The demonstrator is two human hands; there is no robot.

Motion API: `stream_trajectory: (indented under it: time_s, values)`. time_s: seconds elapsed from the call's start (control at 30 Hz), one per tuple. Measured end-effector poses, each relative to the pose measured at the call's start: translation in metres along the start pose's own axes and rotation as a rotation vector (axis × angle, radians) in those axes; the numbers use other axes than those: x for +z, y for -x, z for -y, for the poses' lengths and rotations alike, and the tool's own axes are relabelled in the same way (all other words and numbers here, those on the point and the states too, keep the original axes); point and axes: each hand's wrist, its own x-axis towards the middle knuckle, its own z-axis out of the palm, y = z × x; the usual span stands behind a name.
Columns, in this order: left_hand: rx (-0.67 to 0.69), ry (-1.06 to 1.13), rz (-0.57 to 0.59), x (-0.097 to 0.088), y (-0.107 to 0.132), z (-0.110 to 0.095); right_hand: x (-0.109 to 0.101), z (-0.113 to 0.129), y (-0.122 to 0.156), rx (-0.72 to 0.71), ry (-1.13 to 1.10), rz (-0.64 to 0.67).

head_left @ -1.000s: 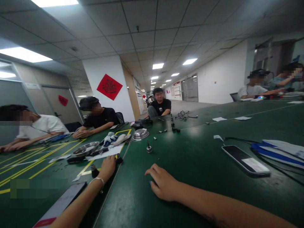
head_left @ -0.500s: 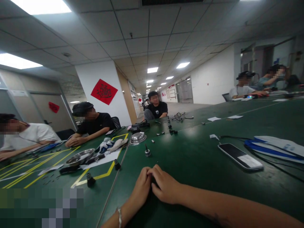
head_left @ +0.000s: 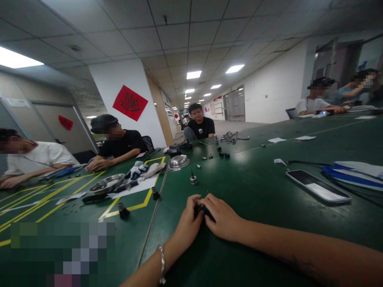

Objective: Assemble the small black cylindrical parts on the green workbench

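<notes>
My left hand (head_left: pixel 190 219) and my right hand (head_left: pixel 224 219) meet low over the green table (head_left: pixel 257 247). Both have their fingers curled round a small black part (head_left: pixel 207 213); most of it is hidden, so its exact kind does not show. A silver bracelet (head_left: pixel 162 263) circles my left wrist. Just beyond my hands, a small metal-and-black part with a thin stem (head_left: pixel 193 178) stands upright. Left of them are two black tapered parts, the nearer one (head_left: pixel 123 211) and the farther one (head_left: pixel 154 194).
Shiny metal bowls (head_left: pixel 178 162), work gloves (head_left: pixel 154 170) and yellow tape (head_left: pixel 136 207) lie to the left. A phone (head_left: pixel 318 186), a blue-and-white bundle (head_left: pixel 353 173) and cables are at right. Several small parts (head_left: pixel 224 154) are scattered farther back. Other people sit around the table.
My fingers have shifted apart a little, and the black part now shows between my hands. The camera view has tilted slightly, so the table things sit higher and farther right.
</notes>
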Motion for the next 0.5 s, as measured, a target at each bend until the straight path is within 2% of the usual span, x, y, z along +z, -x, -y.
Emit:
stream_trajectory:
  time_s: [0.13, 0.33, 0.4, 0.5]
  values:
    - [0.026, 0.026, 0.032, 0.0, 0.001, -0.008, 0.002, -0.008, -0.004, 0.1, -0.137, -0.062]
    - [-0.032, -0.078, -0.114, 0.002, 0.001, -0.005, 0.006, -0.019, -0.007, 0.171, -0.232, -0.114]
    - [-0.042, -0.068, -0.142, 0.001, 0.0, -0.001, 0.005, -0.02, -0.008, 0.192, -0.283, -0.143]
    - [-0.078, -0.034, -0.247, -0.003, -0.002, 0.006, 0.005, -0.021, -0.01, 0.227, -0.374, -0.196]
